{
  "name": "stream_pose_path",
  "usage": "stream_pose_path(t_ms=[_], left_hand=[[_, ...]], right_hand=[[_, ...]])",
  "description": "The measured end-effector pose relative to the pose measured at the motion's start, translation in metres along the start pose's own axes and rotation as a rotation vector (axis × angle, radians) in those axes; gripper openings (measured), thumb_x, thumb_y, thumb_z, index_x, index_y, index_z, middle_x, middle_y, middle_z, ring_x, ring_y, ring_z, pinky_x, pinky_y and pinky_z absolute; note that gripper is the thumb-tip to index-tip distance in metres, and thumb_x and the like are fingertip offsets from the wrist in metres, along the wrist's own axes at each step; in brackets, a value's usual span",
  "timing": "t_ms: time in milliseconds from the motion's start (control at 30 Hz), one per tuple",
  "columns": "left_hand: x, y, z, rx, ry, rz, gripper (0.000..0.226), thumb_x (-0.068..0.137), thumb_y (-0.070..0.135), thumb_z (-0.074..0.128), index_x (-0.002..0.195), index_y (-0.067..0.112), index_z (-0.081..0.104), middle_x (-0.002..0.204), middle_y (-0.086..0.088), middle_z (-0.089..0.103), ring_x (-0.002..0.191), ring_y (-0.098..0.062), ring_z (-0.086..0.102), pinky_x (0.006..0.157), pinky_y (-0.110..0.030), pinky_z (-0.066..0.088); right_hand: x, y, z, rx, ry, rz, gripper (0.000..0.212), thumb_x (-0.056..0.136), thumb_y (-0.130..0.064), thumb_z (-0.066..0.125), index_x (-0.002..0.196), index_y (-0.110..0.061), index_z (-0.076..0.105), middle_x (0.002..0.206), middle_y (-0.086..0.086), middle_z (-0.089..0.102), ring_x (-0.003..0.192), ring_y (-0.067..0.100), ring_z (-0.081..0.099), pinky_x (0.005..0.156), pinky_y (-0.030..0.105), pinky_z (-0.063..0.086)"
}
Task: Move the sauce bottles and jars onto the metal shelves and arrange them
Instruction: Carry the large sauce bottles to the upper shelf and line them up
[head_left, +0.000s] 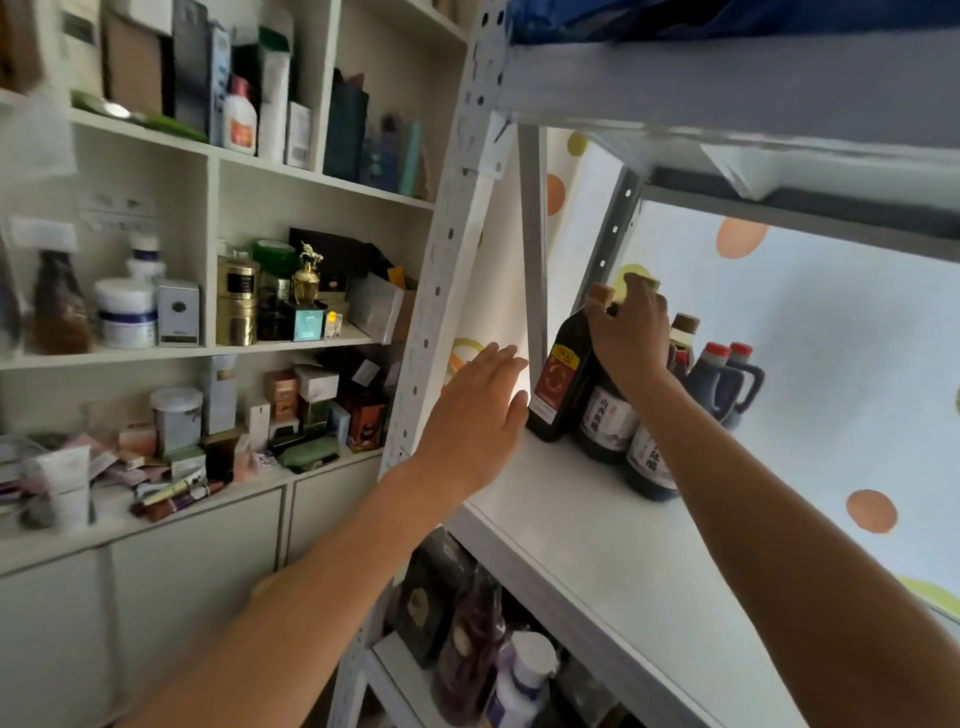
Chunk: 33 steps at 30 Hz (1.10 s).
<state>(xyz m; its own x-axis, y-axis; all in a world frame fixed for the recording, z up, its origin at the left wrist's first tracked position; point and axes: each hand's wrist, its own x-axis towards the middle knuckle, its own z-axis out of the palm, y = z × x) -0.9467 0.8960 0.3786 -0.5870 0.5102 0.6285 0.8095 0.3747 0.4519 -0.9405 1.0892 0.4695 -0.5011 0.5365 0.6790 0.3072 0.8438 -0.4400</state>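
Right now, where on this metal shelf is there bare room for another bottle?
The white shelf board is bare in front, from the dark bottles to its near edge. It is crowded at the back, where the right hand grips bottle necks; the left hand hovers beside them.

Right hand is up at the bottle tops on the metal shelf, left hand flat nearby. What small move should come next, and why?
Probably settle the red-label bottle upright and let go. The right hand has its fingers curled over the bottle necks, and that bottle already stands on the shelf beside the vinegar bottles. The left hand is open at the post, holding nothing.
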Motion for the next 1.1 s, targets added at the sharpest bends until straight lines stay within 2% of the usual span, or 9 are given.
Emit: stream_pose_path(t_ms=[100, 167, 233, 333, 500, 733, 867, 967, 1100], left_hand=[[-0.01, 0.004, -0.007, 0.032, 0.016, 0.05, 0.046, 0.104, 0.032, 0.035, 0.148, 0.021, 0.032, 0.159, 0.003, 0.023, 0.148, -0.013, 0.013, 0.12, -0.032, 0.014], [-0.021, 0.006, -0.011, 0.033, 0.029, 0.091, 0.047, 0.103, 0.031, 0.038, 0.148, 0.021, 0.032, 0.159, 0.002, 0.024, 0.148, -0.014, 0.014, 0.121, -0.034, 0.013], [-0.037, 0.005, -0.014, -0.027, 0.056, 0.088, 0.048, 0.102, 0.029, 0.041, 0.148, 0.021, 0.032, 0.157, 0.001, 0.028, 0.147, -0.015, 0.019, 0.12, -0.036, 0.018], [-0.069, 0.001, -0.016, -0.128, 0.09, 0.057, 0.052, 0.1, 0.023, 0.047, 0.149, 0.018, 0.03, 0.153, -0.003, 0.035, 0.142, -0.019, 0.031, 0.116, -0.039, 0.03], [-0.135, 0.008, -0.02, -0.146, 0.092, 0.026, 0.055, 0.099, 0.019, 0.045, 0.151, 0.02, 0.026, 0.156, 0.002, 0.03, 0.145, -0.008, 0.022, 0.119, -0.033, 0.024], [-0.259, 0.059, -0.04, 0.03, 0.155, -0.112, 0.057, 0.098, 0.016, 0.048, 0.151, 0.021, 0.028, 0.158, 0.008, 0.023, 0.144, 0.004, 0.006, 0.116, -0.015, 0.007], [-0.339, 0.1, -0.056, 0.163, 0.166, -0.247, 0.059, 0.097, 0.015, 0.049, 0.151, 0.023, 0.026, 0.159, 0.006, 0.021, 0.147, -0.002, 0.007, 0.12, -0.03, 0.014], [-0.395, 0.129, -0.075, 0.267, 0.183, -0.366, 0.061, 0.098, 0.018, 0.05, 0.152, 0.024, 0.022, 0.16, 0.006, 0.018, 0.147, -0.003, 0.005, 0.121, -0.032, 0.013], [-0.469, 0.164, -0.116, 0.382, 0.191, -0.495, 0.064, 0.096, 0.016, 0.053, 0.152, 0.021, 0.023, 0.16, 0.003, 0.017, 0.148, -0.008, 0.006, 0.121, -0.033, 0.012]], right_hand=[[-0.048, -0.006, -0.01, -0.011, -0.044, -0.138, 0.045, 0.098, -0.025, 0.054, 0.14, -0.017, 0.044, 0.145, 0.006, 0.049, 0.137, 0.028, 0.04, 0.114, 0.046, 0.033], [-0.082, -0.009, -0.016, -0.11, -0.096, -0.225, 0.053, 0.1, -0.026, 0.05, 0.15, -0.016, 0.034, 0.157, 0.005, 0.035, 0.147, 0.023, 0.026, 0.12, 0.036, 0.015], [-0.112, -0.01, -0.021, -0.181, -0.161, -0.281, 0.058, 0.104, -0.028, 0.044, 0.156, -0.016, 0.02, 0.164, 0.001, 0.016, 0.152, 0.015, 0.006, 0.117, 0.027, -0.002], [-0.157, -0.01, -0.032, -0.215, -0.232, -0.344, 0.061, 0.105, -0.027, 0.037, 0.158, -0.017, 0.008, 0.166, -0.003, 0.0, 0.146, 0.003, -0.015, 0.114, 0.022, -0.012], [-0.226, -0.01, -0.054, -0.173, -0.315, -0.417, 0.063, 0.102, -0.015, 0.039, 0.157, -0.014, 0.008, 0.165, 0.001, 0.0, 0.144, 0.004, -0.018, 0.115, 0.021, -0.015], [-0.33, -0.003, -0.101, -0.008, -0.493, -0.535, 0.063, 0.104, -0.021, 0.034, 0.157, -0.02, 0.0, 0.156, -0.01, -0.017, 0.144, 0.004, -0.023, 0.119, 0.028, -0.013], [-0.394, 0.01, -0.132, 0.119, -0.555, -0.64, 0.062, 0.104, -0.021, 0.035, 0.158, -0.019, 0.004, 0.159, -0.009, -0.013, 0.146, 0.005, -0.022, 0.119, 0.028, -0.014], [-0.433, 0.008, -0.148, 0.247, -0.566, -0.714, 0.062, 0.101, -0.014, 0.039, 0.157, -0.013, 0.013, 0.163, 0.0, 0.0, 0.15, 0.009, -0.012, 0.12, 0.026, -0.013], [-0.486, -0.013, -0.17, 0.379, -0.619, -0.815, 0.065, 0.095, -0.009, 0.039, 0.156, -0.008, 0.017, 0.164, 0.008, 0.011, 0.152, 0.014, -0.003, 0.124, 0.034, -0.003]])
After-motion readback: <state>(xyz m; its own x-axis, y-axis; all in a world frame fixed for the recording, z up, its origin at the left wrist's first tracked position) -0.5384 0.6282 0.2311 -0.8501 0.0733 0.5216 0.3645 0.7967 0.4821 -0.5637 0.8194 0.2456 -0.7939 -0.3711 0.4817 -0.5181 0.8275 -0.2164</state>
